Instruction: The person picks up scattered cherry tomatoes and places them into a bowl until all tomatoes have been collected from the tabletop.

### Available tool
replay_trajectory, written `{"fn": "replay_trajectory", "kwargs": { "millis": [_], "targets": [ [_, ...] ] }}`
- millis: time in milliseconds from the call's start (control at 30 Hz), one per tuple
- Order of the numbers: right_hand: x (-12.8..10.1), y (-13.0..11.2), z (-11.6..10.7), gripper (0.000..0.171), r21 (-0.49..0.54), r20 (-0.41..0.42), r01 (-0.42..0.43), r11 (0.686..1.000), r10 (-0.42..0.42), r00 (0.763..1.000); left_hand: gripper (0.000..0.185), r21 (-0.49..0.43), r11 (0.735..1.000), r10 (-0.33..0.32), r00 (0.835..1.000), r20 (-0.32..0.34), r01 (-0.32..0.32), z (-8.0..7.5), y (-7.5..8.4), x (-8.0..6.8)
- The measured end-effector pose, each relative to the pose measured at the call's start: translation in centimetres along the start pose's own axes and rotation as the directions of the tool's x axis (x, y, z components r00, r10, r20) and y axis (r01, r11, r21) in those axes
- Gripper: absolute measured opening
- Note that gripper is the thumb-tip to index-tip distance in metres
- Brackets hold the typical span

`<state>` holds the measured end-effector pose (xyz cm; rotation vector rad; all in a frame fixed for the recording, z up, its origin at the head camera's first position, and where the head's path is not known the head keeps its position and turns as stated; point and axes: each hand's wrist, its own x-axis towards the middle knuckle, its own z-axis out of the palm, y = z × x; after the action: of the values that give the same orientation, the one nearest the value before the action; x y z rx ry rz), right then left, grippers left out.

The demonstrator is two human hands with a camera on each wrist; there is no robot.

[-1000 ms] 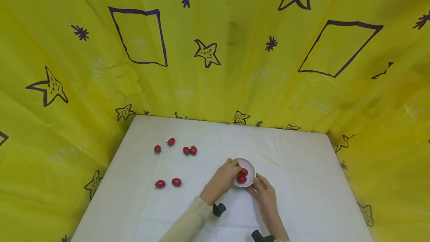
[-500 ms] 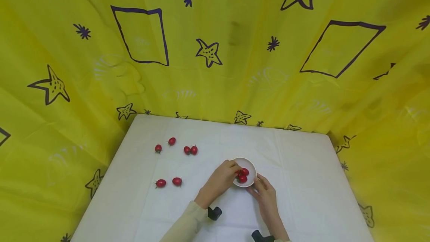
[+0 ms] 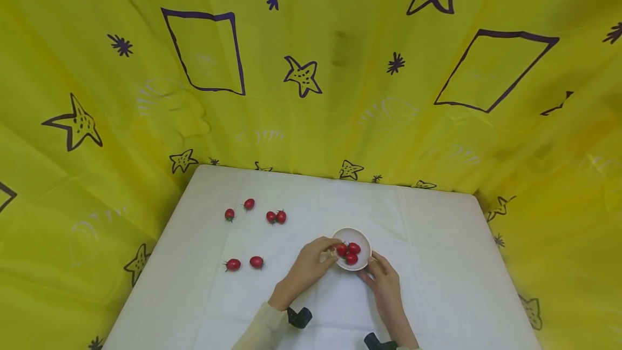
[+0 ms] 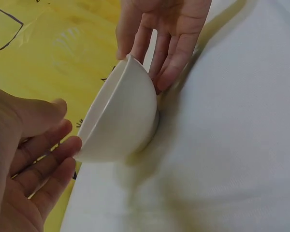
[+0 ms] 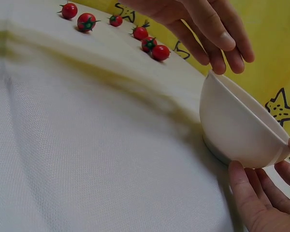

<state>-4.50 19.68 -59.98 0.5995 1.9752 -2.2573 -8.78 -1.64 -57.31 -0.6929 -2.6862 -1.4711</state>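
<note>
A small white bowl (image 3: 363, 239) (image 4: 121, 118) (image 5: 239, 130) stands on the white table, holding 3 red cherry tomatoes (image 3: 351, 258). My right hand (image 3: 387, 289) (image 5: 266, 203) grips the bowl from its right side, thumb at the rim and fingers low against the outer wall. At the left rim is my left hand (image 3: 307, 266) (image 4: 24, 159), its fingers parted and holding nothing. Its fingertips are at the rim in the left wrist view; whether they touch it is hard to tell. The bowl's inside is hidden from both wrist cameras.
Several more cherry tomatoes lie on the table's left half: a touching pair (image 3: 276, 217), two farther back-left (image 3: 239, 209), and two nearer the front (image 3: 245, 263). A yellow curtain (image 3: 311, 123) with dark drawings surrounds the table (image 3: 452, 263).
My left hand has let go of a cherry tomato inside the bowl and drawn back left, its fingers spreading. The right hand and bowl have stayed in place.
</note>
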Motion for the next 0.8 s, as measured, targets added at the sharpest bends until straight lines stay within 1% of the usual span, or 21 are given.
{"fn": "replay_trajectory", "kwargs": {
  "millis": [133, 200, 300, 400, 533, 633, 800],
  "targets": [
    [0.0, 0.1, 0.0, 0.052, 0.005, -0.007, -0.004, 1.000, 0.004, 1.000, 0.042, -0.028, 1.000, -0.007, 1.000, -0.026, 0.006, -0.5, -0.3, -0.8],
    [0.0, 0.1, 0.1, 0.052, 0.002, -0.010, -0.008, 1.000, 0.008, 1.000, 0.043, -0.025, 1.000, -0.006, 0.999, -0.042, 0.005, -0.8, -0.6, -1.2],
    [0.1, 0.1, 0.1, 0.052, 0.002, -0.012, -0.009, 1.000, 0.009, 1.000, 0.044, -0.010, 1.000, -0.029, 0.997, -0.066, 0.028, -1.1, -1.1, -1.8],
    [0.1, 0.1, 0.1, 0.052, 0.015, -0.013, -0.010, 1.000, 0.010, 1.000, 0.045, 0.031, 0.998, -0.054, 0.994, -0.095, 0.057, -1.4, -1.8, -2.5],
    [0.1, 0.2, 0.0, 0.053, 0.028, -0.014, -0.012, 1.000, 0.012, 1.000, 0.046, 0.069, 0.995, -0.058, 0.987, -0.148, 0.069, -1.7, -2.8, -3.5],
    [0.2, 0.2, 0.0, 0.053, 0.024, -0.014, -0.012, 1.000, 0.013, 1.000, 0.046, 0.102, 0.991, -0.070, 0.980, -0.186, 0.090, -2.0, -3.6, -4.2],
    [0.1, 0.2, 0.0, 0.052, 0.023, -0.005, -0.012, 1.000, 0.012, 1.000, 0.045, 0.154, 0.976, -0.117, 0.969, -0.219, 0.152, -2.6, -4.7, -5.6]
  ]
}}
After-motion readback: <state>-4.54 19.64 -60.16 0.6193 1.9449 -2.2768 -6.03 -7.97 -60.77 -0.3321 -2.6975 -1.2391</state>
